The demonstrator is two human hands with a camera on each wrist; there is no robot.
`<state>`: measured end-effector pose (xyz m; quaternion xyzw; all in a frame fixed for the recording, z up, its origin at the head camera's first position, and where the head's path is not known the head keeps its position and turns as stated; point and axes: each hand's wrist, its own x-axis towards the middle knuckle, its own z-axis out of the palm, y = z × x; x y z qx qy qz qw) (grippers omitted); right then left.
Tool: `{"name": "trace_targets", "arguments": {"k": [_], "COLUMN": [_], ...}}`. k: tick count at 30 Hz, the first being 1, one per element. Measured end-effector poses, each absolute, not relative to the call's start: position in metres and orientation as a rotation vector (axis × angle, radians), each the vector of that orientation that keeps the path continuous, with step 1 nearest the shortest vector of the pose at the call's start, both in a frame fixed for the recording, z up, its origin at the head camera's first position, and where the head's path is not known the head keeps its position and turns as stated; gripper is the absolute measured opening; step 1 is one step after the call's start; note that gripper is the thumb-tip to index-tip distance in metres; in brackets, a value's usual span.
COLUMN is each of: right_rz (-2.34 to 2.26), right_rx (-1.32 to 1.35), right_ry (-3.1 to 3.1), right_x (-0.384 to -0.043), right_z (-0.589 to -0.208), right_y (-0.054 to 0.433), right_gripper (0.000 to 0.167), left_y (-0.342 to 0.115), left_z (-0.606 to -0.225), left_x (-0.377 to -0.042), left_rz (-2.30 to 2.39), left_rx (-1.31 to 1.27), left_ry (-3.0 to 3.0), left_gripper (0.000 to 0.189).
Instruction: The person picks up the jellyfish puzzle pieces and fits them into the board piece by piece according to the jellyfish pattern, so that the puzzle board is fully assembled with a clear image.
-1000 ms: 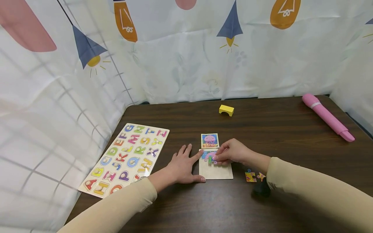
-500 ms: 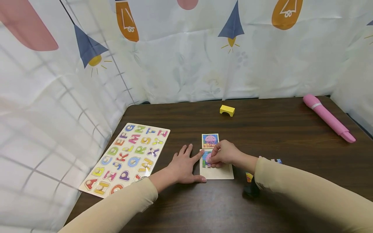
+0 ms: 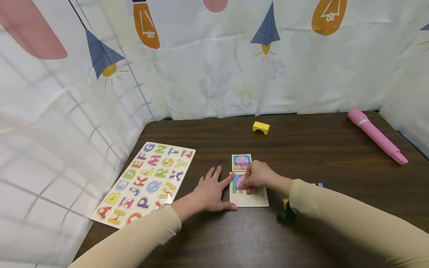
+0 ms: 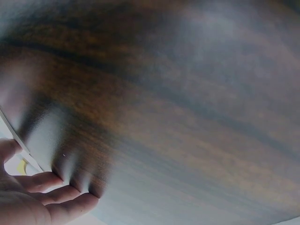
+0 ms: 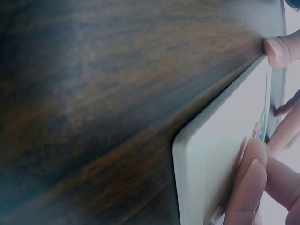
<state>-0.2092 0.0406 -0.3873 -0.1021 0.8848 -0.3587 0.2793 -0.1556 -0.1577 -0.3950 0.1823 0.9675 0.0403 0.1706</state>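
A pale puzzle board (image 3: 251, 201) lies on the dark table, with jellyfish picture pieces (image 3: 237, 182) at its upper left. My right hand (image 3: 260, 175) is over the board, thumb and fingers pinching a puzzle piece down beside those pieces; the hand mostly hides it. In the right wrist view, the right fingertips (image 5: 255, 157) are close to the board's surface. My left hand (image 3: 210, 190) lies spread, its thumb and index finger touching the board's left edge. Just beyond the board is a small jellyfish picture card (image 3: 241, 162).
A letter board (image 3: 189, 158) with knobbed letters lies at left. At the back stands a yellow arch block (image 3: 261, 127); a pink microphone-shaped object (image 3: 377, 136) lies at far right. Loose puzzle pieces (image 3: 285, 202) are partly hidden by the right sleeve. Printed curtains (image 3: 214, 74) surround the table.
My right hand has lowered its piece beside the jellyfish pieces and shifted slightly left; its sleeve now covers more of the loose pieces. The left hand has stayed in place.
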Motion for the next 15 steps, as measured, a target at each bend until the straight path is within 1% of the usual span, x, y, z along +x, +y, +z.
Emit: {"name": "trace_targets", "arguments": {"k": [15], "right_rz": [-0.968], "right_rx": [-0.28], "right_ry": [2.39], "right_x": [-0.2083], "right_z": [-0.3882], "right_y": [0.0393], "right_gripper": [0.022], "left_y": [-0.1572], "left_z": [-0.395], "left_x": [-0.1556], "left_rz": [0.115], "left_rx": [0.527], "left_ry": [2.752], "left_gripper": [0.099]}}
